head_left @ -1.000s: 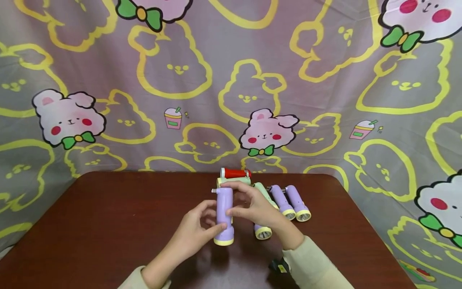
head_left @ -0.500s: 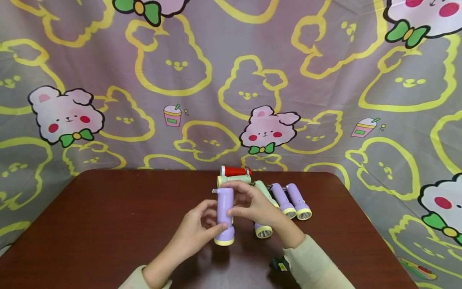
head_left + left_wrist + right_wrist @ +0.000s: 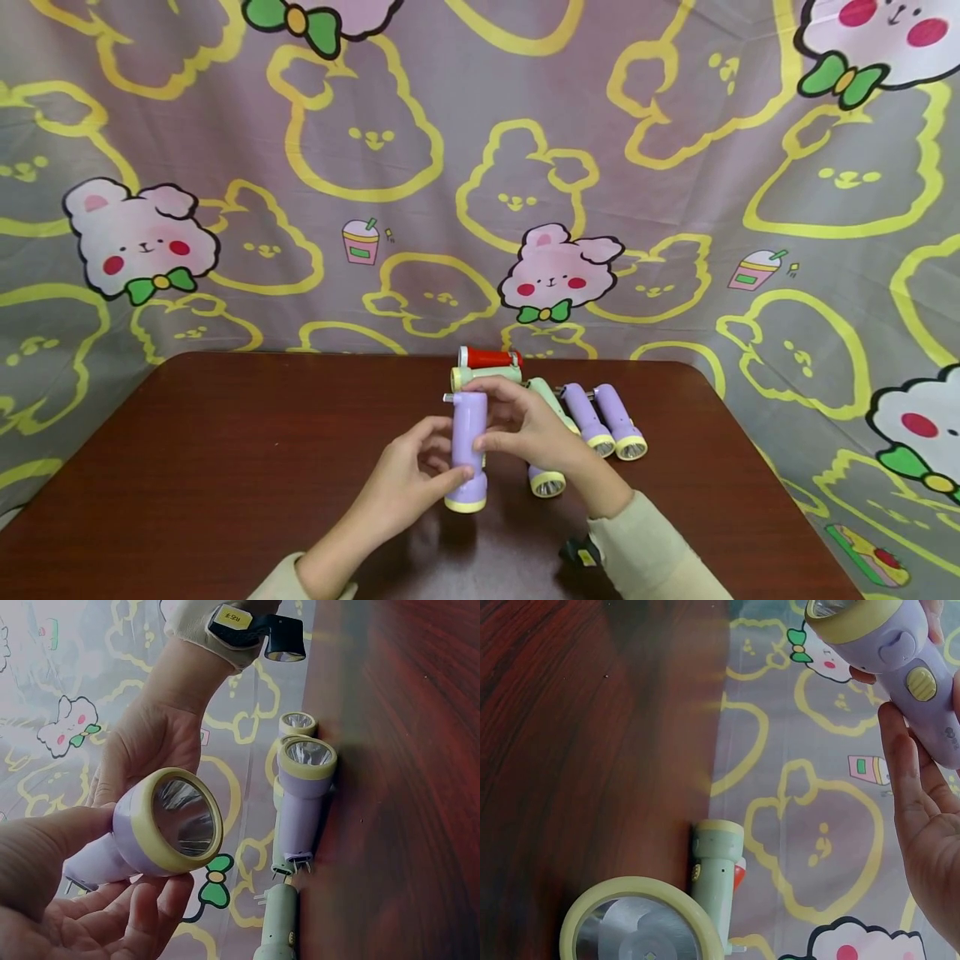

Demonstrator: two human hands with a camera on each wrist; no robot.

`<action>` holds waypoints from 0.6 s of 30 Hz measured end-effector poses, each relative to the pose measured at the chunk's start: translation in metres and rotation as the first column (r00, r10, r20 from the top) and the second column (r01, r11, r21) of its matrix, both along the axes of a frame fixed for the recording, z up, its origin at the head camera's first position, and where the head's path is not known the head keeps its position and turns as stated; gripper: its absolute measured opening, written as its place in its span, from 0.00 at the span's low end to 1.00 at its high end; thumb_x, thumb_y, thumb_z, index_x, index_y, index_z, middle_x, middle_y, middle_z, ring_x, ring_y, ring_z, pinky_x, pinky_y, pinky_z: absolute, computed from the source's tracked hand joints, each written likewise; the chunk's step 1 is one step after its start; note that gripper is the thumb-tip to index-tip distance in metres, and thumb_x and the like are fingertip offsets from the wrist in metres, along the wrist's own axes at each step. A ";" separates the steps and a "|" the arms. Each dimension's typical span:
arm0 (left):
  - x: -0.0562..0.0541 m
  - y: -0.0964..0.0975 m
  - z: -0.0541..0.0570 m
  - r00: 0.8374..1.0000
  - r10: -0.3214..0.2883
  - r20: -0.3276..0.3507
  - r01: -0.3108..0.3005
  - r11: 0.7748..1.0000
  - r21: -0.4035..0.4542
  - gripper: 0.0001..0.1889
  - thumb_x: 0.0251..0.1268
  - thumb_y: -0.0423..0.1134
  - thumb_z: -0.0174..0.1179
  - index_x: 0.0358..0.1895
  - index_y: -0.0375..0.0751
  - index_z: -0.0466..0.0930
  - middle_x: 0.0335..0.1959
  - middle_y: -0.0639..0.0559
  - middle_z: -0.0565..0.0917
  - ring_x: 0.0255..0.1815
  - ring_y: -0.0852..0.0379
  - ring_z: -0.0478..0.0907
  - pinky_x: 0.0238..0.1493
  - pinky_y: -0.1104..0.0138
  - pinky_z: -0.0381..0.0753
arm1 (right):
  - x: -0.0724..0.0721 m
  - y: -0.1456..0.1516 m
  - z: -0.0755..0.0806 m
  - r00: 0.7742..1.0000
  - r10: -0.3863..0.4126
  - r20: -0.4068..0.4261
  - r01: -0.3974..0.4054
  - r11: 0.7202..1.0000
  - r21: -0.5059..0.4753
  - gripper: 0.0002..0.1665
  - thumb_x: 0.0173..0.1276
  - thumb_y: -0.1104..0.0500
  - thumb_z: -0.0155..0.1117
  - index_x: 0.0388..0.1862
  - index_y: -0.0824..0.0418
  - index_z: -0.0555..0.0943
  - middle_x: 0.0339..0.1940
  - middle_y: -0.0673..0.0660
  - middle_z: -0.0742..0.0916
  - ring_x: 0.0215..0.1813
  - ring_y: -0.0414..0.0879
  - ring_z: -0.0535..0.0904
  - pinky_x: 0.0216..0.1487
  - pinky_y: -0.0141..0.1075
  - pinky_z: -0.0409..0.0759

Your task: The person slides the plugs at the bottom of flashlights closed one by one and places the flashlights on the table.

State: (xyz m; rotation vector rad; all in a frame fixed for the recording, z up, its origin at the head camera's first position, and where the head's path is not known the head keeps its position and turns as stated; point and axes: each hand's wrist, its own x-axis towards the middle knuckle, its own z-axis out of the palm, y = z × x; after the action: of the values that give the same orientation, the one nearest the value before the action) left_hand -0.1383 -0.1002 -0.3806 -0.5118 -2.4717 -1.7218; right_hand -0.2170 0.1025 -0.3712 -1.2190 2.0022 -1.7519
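Both hands hold a purple flashlight (image 3: pixel 468 437) over the near middle of the table, its pale yellow lens end down and small metal prongs sticking out at the top left. My left hand (image 3: pixel 408 471) pinches its lower part, thumb in front and fingers behind. Higher up, my right hand (image 3: pixel 528 425) grips the body between thumb and fingers. In the left wrist view the round reflector (image 3: pixel 184 817) faces that camera. The right wrist view shows a ribbed yellow switch (image 3: pixel 921 684) on the body, near the right fingertips.
Beyond the hands lie a red flashlight (image 3: pixel 489 358) and a green flashlight (image 3: pixel 502 374). Another green flashlight (image 3: pixel 551 402) and two purple ones, one the rightmost flashlight (image 3: pixel 613 404), lie to the right. Under the right hand pokes a purple flashlight's lens (image 3: pixel 547 484). Patterned cloth (image 3: pixel 420 208) hangs behind the table (image 3: pixel 225 467).
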 end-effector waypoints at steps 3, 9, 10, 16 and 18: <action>-0.001 0.000 0.000 1.000 -0.001 -0.004 0.001 1.000 -0.003 0.25 0.56 0.37 0.73 0.54 0.33 0.76 0.37 0.43 0.88 0.31 0.64 0.81 0.33 0.70 0.82 | 0.000 0.000 0.000 1.000 -0.005 0.006 0.005 1.000 0.007 0.34 0.62 0.65 0.72 0.66 0.65 0.71 0.57 0.68 0.80 0.47 0.42 0.84 0.49 0.38 0.85; -0.001 0.000 0.000 1.000 -0.010 0.000 0.010 1.000 -0.016 0.24 0.56 0.37 0.73 0.54 0.33 0.75 0.37 0.43 0.88 0.31 0.64 0.81 0.34 0.71 0.82 | 0.000 0.002 -0.002 1.000 -0.019 0.001 0.019 1.000 0.015 0.34 0.62 0.64 0.72 0.66 0.64 0.71 0.58 0.67 0.80 0.46 0.42 0.84 0.48 0.38 0.85; -0.001 0.000 0.000 1.000 -0.012 0.000 0.012 1.000 -0.016 0.25 0.56 0.37 0.73 0.54 0.32 0.75 0.37 0.43 0.88 0.32 0.64 0.81 0.34 0.71 0.82 | 0.000 0.002 -0.002 1.000 -0.020 -0.002 0.020 1.000 0.014 0.34 0.62 0.63 0.72 0.66 0.64 0.71 0.58 0.67 0.80 0.47 0.42 0.84 0.48 0.38 0.85; -0.001 0.001 0.000 1.000 -0.021 0.000 0.021 1.000 -0.013 0.25 0.56 0.37 0.73 0.54 0.32 0.75 0.37 0.43 0.88 0.32 0.64 0.81 0.35 0.71 0.82 | 0.000 0.002 -0.003 1.000 -0.013 -0.015 0.013 1.000 0.002 0.33 0.62 0.64 0.72 0.66 0.64 0.71 0.58 0.67 0.80 0.46 0.43 0.84 0.48 0.38 0.86; -0.001 0.001 0.000 1.000 -0.024 -0.002 0.024 1.000 -0.013 0.24 0.57 0.37 0.73 0.54 0.32 0.75 0.37 0.43 0.88 0.31 0.64 0.81 0.35 0.71 0.82 | 0.000 0.002 -0.003 1.000 -0.014 -0.018 0.014 1.000 -0.001 0.33 0.62 0.65 0.72 0.65 0.64 0.71 0.58 0.67 0.80 0.45 0.43 0.84 0.48 0.38 0.86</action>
State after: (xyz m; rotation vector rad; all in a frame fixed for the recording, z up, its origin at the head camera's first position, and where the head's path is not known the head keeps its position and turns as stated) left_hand -0.1394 -0.0997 -0.3810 -0.5473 -2.4870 -1.7134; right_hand -0.2174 0.1046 -0.3745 -1.2284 2.0253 -1.7540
